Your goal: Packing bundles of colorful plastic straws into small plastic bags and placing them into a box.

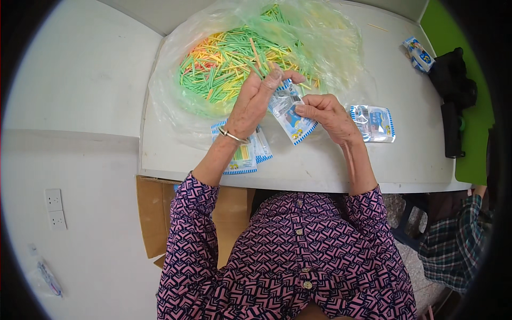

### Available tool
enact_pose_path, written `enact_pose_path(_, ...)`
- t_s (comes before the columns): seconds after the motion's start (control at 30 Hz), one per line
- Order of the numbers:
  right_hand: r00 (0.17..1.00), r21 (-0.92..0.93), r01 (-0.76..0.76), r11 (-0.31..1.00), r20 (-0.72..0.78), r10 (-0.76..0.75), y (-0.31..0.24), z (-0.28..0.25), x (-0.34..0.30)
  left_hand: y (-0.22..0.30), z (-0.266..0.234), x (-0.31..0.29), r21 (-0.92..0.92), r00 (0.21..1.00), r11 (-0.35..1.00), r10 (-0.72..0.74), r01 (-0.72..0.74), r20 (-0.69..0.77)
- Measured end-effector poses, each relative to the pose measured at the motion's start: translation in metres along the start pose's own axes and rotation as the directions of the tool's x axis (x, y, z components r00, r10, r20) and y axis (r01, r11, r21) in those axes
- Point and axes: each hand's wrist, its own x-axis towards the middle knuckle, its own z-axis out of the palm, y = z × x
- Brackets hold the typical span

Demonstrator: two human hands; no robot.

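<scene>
Head view | left hand (255,104) raised, fingers pinching packet (290,114) | right hand (326,113) fingers grip packet edge

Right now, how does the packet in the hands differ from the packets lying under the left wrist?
The held packet is lifted off the table between the left hand and right hand; the stacked packets lie flat. The held packet tilts diagonally and looks clear in its upper part, while the stacked packets show coloured sticks inside. The held one is single; the others overlap. Both are small clear packets with blue-and-white edging.
</scene>
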Motion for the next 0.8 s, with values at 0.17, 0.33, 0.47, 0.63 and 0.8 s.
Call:
enact_pose_path(0.17, 0.998, -0.004, 0.009, 1.000, -0.057, -0.009, 0.002, 0.001, 0.000, -0.005, -0.005, -0.002, -0.027, 0.999, 1.000, 0.010, -0.008, 0.048)
enact_pose_path(0.33, 0.991, -0.012, 0.053, 0.999, -0.124, -0.054, 0.007, -0.002, 0.005, -0.010, -0.021, 0.002, 0.103, 0.992, 0.994, 0.032, -0.045, 0.126)
enact_pose_path(0.47, 0.982, -0.046, 0.107, 0.993, -0.149, -0.113, 0.009, -0.005, 0.010, -0.013, -0.030, 0.002, 0.579, 0.983, 0.802, 0.054, -0.147, 0.175)
enact_pose_path(0.63, 0.991, -0.035, 0.083, 0.996, -0.100, -0.086, 0.009, -0.005, 0.010, -0.002, -0.028, 0.006, 0.779, 0.966, 0.578, 0.073, -0.243, 0.247)
enact_pose_path(0.8, 0.984, 0.007, 0.135, 0.991, -0.121, -0.134, 0.004, 0.001, 0.010, 0.000, -0.028, 0.019, 0.353, 0.973, 0.934, -0.123, 0.048, 0.193)
